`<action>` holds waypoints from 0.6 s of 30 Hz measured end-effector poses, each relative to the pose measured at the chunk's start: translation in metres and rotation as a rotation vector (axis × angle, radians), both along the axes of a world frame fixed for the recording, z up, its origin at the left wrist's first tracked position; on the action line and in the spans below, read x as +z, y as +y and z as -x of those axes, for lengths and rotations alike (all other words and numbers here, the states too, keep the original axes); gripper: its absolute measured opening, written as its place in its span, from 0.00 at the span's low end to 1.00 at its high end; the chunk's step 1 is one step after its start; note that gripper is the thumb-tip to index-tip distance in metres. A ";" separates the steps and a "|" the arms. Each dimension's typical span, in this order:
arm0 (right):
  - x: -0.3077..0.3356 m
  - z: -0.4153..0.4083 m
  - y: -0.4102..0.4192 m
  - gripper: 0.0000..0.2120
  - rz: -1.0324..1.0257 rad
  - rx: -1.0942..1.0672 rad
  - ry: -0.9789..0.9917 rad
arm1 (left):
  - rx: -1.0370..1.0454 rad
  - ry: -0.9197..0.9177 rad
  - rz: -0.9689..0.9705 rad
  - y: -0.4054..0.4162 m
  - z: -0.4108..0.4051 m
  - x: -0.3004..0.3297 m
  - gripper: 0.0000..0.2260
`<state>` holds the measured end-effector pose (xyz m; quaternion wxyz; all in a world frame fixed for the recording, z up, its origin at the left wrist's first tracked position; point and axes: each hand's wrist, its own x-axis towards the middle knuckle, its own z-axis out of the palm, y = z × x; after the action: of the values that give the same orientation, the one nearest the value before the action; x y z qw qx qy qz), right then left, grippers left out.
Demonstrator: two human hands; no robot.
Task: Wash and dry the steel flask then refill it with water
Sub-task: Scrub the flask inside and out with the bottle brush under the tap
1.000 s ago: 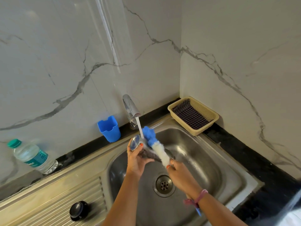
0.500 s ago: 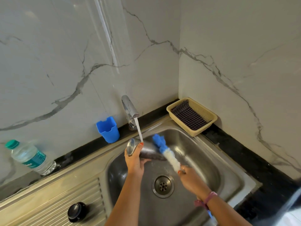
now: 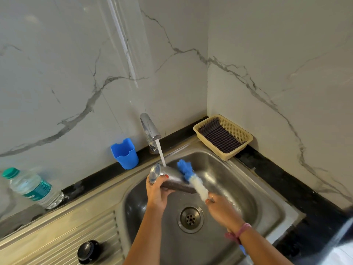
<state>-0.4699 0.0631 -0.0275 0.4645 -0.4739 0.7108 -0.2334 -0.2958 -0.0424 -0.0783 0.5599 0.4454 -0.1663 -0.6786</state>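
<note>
My left hand (image 3: 156,194) grips the steel flask (image 3: 172,178), which lies on its side over the sink basin (image 3: 248,197) with its round base to the left. Water runs from the tap (image 3: 150,128) onto the flask near its base. My right hand (image 3: 221,209) holds a bottle brush (image 3: 191,176) with a blue tip and white bristles. The brush lies across the flask's outer wall, blue tip pointing up and away.
A blue plastic cup (image 3: 125,153) stands on the black ledge left of the tap. A beige basket (image 3: 246,137) with a checked cloth (image 3: 219,137) sits in the corner. A plastic water bottle (image 3: 32,188) lies at the left. A black flask cap (image 3: 87,251) rests on the drainboard.
My right hand has drawn back to the right and down, sliding the brush along the flask. The flask has tilted flatter under the water stream.
</note>
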 end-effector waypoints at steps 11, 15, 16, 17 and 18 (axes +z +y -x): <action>0.001 -0.006 0.002 0.15 0.019 0.008 -0.008 | 0.072 0.092 -0.039 0.003 0.004 0.002 0.37; 0.005 -0.030 -0.001 0.14 0.118 0.079 -0.016 | 0.138 0.081 -0.084 0.001 0.013 -0.001 0.26; 0.002 -0.031 0.001 0.14 0.124 0.089 0.003 | 0.165 0.081 -0.105 -0.002 0.013 -0.004 0.23; -0.001 -0.027 0.004 0.13 0.117 0.092 0.024 | 0.198 0.093 -0.130 -0.005 0.012 -0.007 0.23; -0.004 -0.021 0.007 0.13 0.095 0.086 0.039 | 0.234 0.113 -0.157 -0.007 0.010 -0.008 0.24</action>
<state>-0.4493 0.0702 -0.0317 0.4373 -0.5297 0.6870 -0.2373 -0.3062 -0.0492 -0.0866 0.6070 0.4651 -0.0280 -0.6438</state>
